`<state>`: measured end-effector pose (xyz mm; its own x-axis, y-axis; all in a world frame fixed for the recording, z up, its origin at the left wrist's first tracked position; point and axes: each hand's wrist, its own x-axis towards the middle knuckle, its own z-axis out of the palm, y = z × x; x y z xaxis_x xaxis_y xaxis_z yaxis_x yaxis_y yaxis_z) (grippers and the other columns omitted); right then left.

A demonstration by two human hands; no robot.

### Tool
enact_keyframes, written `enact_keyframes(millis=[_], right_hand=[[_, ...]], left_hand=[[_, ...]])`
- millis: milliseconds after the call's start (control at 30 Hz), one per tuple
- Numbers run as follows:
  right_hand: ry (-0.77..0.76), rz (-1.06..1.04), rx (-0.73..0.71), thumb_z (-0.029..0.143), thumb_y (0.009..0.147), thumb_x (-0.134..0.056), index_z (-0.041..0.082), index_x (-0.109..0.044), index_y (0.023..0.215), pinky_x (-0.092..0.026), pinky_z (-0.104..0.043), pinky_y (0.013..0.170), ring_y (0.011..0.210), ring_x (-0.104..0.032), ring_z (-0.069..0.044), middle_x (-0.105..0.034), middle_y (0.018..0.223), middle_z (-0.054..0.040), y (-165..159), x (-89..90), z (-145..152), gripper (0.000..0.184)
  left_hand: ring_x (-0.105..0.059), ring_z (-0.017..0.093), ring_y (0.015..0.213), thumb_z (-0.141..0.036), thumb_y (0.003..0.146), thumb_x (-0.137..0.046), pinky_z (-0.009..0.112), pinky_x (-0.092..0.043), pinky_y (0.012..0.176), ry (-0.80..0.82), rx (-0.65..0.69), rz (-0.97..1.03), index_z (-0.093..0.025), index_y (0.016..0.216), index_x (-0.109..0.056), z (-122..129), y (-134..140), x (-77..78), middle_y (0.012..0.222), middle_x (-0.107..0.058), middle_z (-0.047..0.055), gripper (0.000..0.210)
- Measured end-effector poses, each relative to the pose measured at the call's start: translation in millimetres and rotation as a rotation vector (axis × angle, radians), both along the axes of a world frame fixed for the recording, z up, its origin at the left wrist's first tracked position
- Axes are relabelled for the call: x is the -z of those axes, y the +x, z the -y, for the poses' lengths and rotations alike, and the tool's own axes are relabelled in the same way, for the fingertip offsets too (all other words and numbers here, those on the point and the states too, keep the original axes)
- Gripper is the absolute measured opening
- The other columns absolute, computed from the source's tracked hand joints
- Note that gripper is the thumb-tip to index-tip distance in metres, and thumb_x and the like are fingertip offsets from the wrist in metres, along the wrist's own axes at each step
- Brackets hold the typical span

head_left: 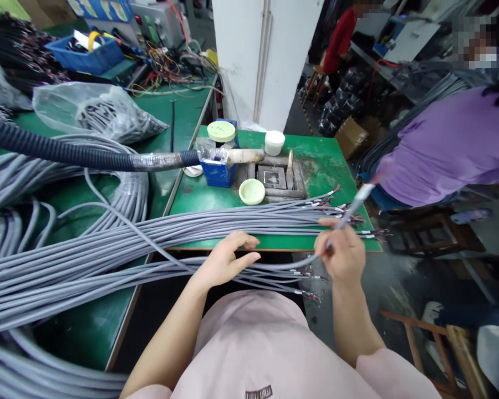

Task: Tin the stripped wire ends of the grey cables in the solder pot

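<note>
My right hand [344, 256] pinches a grey cable [293, 265] near its end. That end points up and to the right, with a blurred white sleeve [363, 192] and reddish wires at the tip. My left hand [227, 259] is over the same cable, thumb and fingers apart, closed on nothing. Beyond both hands a bundle of grey cables [216, 221] lies across the green table, its stripped ends with coloured wires [353, 219] at the right. A smaller group of cables [270, 281] hangs past the table's front edge, close to my body.
A dark corrugated hose [66, 152] crosses above the left table to a blue box [218, 173]. Behind the bundle are a square metal pot [272, 177], a pale green dish [251, 192] and a white tub [274, 143]. A person in purple [453, 144] sits at the right.
</note>
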<state>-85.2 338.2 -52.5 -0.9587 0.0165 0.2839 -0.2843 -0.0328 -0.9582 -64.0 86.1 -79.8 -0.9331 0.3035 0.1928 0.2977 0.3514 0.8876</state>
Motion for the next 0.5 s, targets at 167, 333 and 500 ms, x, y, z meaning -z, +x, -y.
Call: enact_keyframes(millis=[167, 333, 500], right_hand=[[0.534, 0.092, -0.459, 0.026, 0.094, -0.047, 0.018, -0.066, 0.106, -0.042, -0.021, 0.052, 0.046, -0.052, -0.009, -0.056, 0.053, 0.0047, 27.5, 8.5, 29.8, 0.024], [0.638, 0.115, -0.544, 0.028, 0.094, -0.044, 0.019, -0.065, 0.106, -0.044, -0.021, 0.056, 0.050, -0.056, -0.011, -0.059, 0.055, 0.0041, 29.8, 19.5, 39.3, 0.026], [0.664, 0.044, -0.458, 0.027, 0.093, -0.045, 0.021, -0.060, 0.078, -0.043, -0.022, 0.060, 0.054, -0.056, -0.011, -0.060, 0.057, 0.0028, 25.6, 24.5, 37.1, 0.022]], left_hand=[[-0.057, 0.012, 0.066, -0.041, 0.076, -0.072, 0.026, -0.047, 0.067, 0.601, -0.049, 0.298, -0.016, 0.099, -0.071, -25.6, -4.7, -2.6, 0.072, -0.063, 0.003, 0.034], [-0.056, 0.011, 0.061, -0.039, 0.068, -0.080, 0.024, -0.047, 0.063, 0.800, -0.135, 0.425, -0.014, 0.073, -0.071, -34.8, -4.6, 0.2, 0.070, -0.065, 0.003, 0.027], [-0.056, 0.010, 0.056, -0.042, 0.068, -0.080, 0.023, -0.046, 0.058, 0.823, -0.145, 0.473, -0.013, 0.065, -0.061, -45.8, -0.1, 0.7, 0.061, -0.062, 0.002, 0.035]])
